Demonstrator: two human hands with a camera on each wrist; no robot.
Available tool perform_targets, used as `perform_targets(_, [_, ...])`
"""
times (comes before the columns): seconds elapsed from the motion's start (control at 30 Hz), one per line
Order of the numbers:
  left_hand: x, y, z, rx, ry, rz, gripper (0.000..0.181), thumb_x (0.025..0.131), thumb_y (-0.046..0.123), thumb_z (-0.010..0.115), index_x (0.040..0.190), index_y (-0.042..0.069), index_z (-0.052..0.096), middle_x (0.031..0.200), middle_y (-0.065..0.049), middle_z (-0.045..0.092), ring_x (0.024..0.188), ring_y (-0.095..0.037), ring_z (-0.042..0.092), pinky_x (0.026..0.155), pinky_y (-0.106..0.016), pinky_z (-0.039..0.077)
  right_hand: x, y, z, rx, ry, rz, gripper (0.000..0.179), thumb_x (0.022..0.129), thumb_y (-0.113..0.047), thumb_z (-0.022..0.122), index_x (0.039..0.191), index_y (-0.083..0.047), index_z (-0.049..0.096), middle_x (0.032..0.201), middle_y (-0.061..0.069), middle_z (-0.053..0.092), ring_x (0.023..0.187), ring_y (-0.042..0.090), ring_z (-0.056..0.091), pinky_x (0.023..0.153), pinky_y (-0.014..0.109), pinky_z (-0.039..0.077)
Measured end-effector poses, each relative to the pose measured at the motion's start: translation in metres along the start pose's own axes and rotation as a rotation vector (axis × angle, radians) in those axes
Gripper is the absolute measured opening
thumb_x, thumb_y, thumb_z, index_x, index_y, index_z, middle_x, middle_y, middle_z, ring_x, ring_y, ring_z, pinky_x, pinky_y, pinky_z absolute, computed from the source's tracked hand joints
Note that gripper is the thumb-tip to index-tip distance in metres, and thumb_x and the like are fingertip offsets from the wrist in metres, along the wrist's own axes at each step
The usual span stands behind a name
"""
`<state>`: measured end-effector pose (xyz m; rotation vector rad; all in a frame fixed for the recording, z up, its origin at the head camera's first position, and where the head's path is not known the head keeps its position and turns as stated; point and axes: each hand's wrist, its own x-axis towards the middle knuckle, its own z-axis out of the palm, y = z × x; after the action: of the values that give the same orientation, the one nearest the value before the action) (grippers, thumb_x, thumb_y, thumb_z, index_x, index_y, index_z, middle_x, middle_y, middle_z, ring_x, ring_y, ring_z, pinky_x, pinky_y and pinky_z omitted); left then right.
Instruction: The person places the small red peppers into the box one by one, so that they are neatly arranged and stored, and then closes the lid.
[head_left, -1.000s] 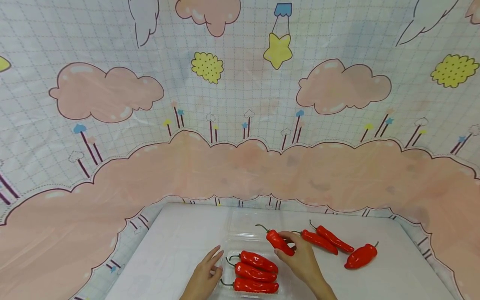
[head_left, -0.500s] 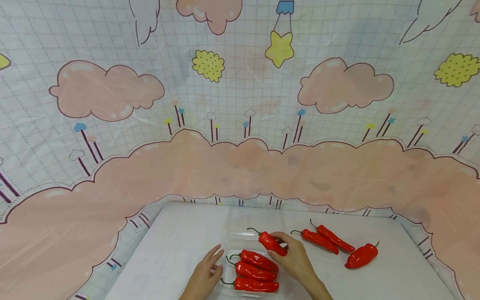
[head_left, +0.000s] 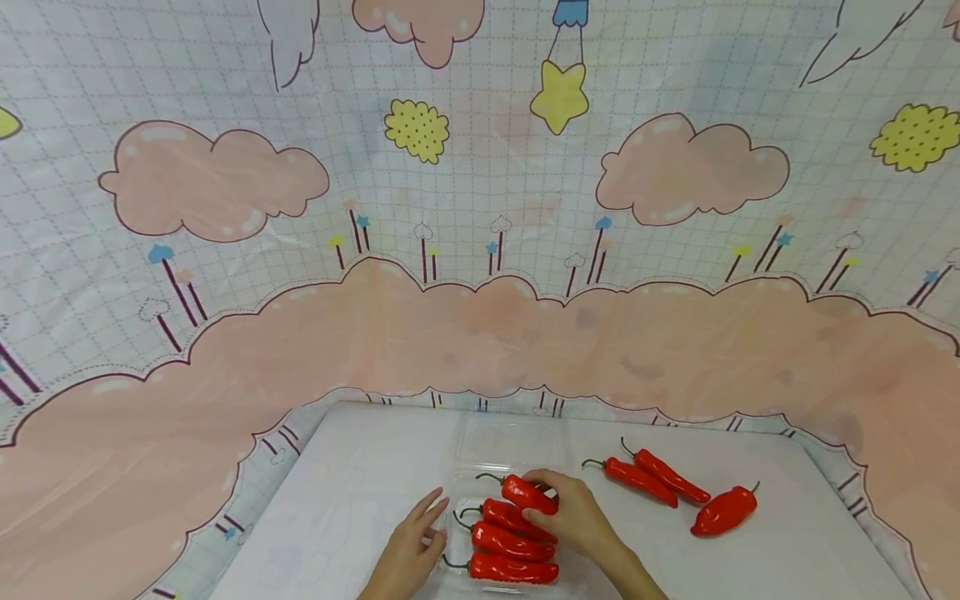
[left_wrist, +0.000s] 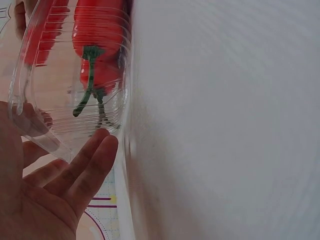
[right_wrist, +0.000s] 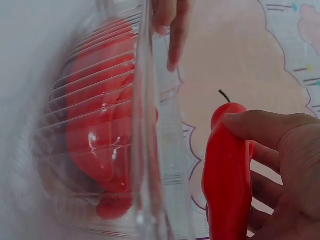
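Placing appears to be underway, as a red pepper (head_left: 519,489) is gripped by the right hand (head_left: 572,512) over the clear container (left_wrist: 65,117), with the left hand (head_left: 408,543) held beside it, fingers extended, and gentle lowering and release behind three packed peppers (head_left: 510,546) seem called for.

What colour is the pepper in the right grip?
Red. The pepper shows best in the right wrist view.

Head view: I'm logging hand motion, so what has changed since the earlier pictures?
The right hand carried its pepper leftward and lower in the picture; nothing was let go. The left hand, three peppers in the clear box and three others on the table stayed.
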<state>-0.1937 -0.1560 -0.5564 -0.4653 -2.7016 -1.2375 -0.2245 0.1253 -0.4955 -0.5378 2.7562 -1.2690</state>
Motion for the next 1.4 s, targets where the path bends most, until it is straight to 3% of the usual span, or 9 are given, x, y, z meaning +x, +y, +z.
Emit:
perform_targets(0.43, [0.0,0.003,-0.002,0.001,-0.023,-0.012,0.043,0.092,0.007,0.057,0.134,-0.005,0.055,0.148,-0.021,0.046,0.083,-0.001,0.066,0.068,-0.019,0.055,0.008,0.009,0.011,-0.017,-0.041,-0.029,0.041,0.08,-0.019,0.079,0.119,-0.015,0.067,0.108,0.0,0.07,0.093,0.015,0.06,0.075,0.026,0.056])
perform_targets(0.67, [0.001,0.001,-0.002,0.0,-0.021,-0.01,0.044,0.092,0.007,0.058,0.134,-0.005,0.056,0.148,-0.021,0.046,0.083,0.0,0.065,0.069,-0.019,0.055,0.012,0.011,0.016,-0.043,-0.046,-0.022,0.042,0.08,-0.02,0.08,0.119,-0.013,0.067,0.11,0.002,0.07,0.094,0.017,0.061,0.08,0.036,0.058])
perform_targets(1.4, [0.0,0.001,-0.001,-0.007,-0.029,-0.023,0.043,0.092,0.008,0.059,0.135,-0.003,0.056,0.149,-0.019,0.046,0.082,0.001,0.064,0.068,-0.018,0.055,0.017,0.017,0.024,-0.093,-0.018,-0.005,0.038,0.08,-0.025,0.079,0.115,-0.014,0.069,0.103,0.0,0.07,0.088,0.013,0.059,0.076,0.031,0.057])
